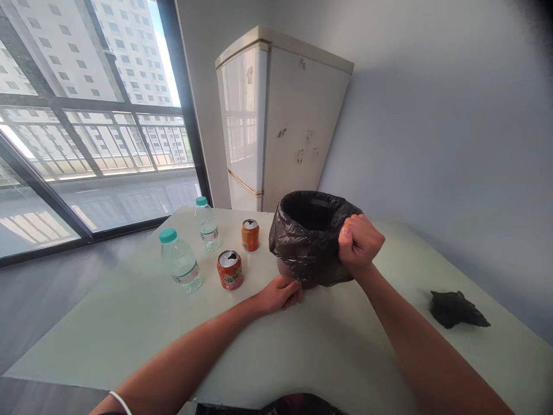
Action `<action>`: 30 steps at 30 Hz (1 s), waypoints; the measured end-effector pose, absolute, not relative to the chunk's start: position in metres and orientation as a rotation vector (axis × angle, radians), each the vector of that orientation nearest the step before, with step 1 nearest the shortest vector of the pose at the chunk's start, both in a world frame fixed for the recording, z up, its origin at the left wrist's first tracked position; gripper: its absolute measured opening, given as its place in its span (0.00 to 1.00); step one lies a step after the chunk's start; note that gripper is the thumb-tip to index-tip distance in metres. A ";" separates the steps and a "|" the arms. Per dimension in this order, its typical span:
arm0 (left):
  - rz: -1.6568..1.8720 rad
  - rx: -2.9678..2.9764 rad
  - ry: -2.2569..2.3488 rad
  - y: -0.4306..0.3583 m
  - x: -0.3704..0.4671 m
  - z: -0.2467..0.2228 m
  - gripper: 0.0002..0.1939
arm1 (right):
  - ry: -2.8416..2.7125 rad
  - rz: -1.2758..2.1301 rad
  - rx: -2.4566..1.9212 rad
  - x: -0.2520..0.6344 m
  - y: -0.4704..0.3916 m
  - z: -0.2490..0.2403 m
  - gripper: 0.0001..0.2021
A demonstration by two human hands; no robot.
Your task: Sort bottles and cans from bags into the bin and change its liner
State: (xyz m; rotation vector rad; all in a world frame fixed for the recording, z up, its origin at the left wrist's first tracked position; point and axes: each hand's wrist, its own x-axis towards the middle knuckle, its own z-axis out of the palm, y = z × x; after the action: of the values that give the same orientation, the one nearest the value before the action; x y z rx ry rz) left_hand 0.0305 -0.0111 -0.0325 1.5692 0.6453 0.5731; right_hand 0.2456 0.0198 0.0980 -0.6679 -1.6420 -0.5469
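A bin (283,268) stands on the table, lined with a black garbage bag (302,248) that is folded over its rim and hangs down outside. Its mouth faces up and the inside is dark. My right hand (360,243) is closed in a fist around the bag at the right side of the rim. Low at the bin's front left, my left hand (280,294) has its fingers curled in, with the thumb against the bag's lower edge. Part of the bin's brownish wall shows beneath the bag there.
Left of the bin stand two orange cans (230,270) and two clear bottles with teal caps (180,259). A crumpled black plastic piece (458,309) lies on the pale table (108,323) at the right. Behind are a white fridge (298,115) and a glass sliding door (99,132).
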 end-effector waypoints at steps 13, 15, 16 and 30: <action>0.578 1.501 0.661 -0.009 0.032 -0.034 0.36 | -1.622 -0.491 -0.690 0.245 0.025 0.094 0.21; 0.578 1.499 0.658 -0.008 0.031 -0.035 0.36 | -1.629 -0.496 -0.690 0.245 0.025 0.093 0.21; 0.579 1.500 0.660 -0.008 0.031 -0.036 0.36 | -1.628 -0.500 -0.695 0.245 0.025 0.093 0.21; 0.557 1.525 0.662 -0.010 0.029 -0.029 0.33 | -1.615 -0.505 -0.782 0.242 0.016 0.103 0.21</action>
State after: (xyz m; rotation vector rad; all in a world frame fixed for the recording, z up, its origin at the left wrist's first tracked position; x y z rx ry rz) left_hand 0.0290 -0.0104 -0.0288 1.5246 0.6615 0.5570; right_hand 0.2416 0.0165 0.1034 -0.7824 -1.6151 -0.5051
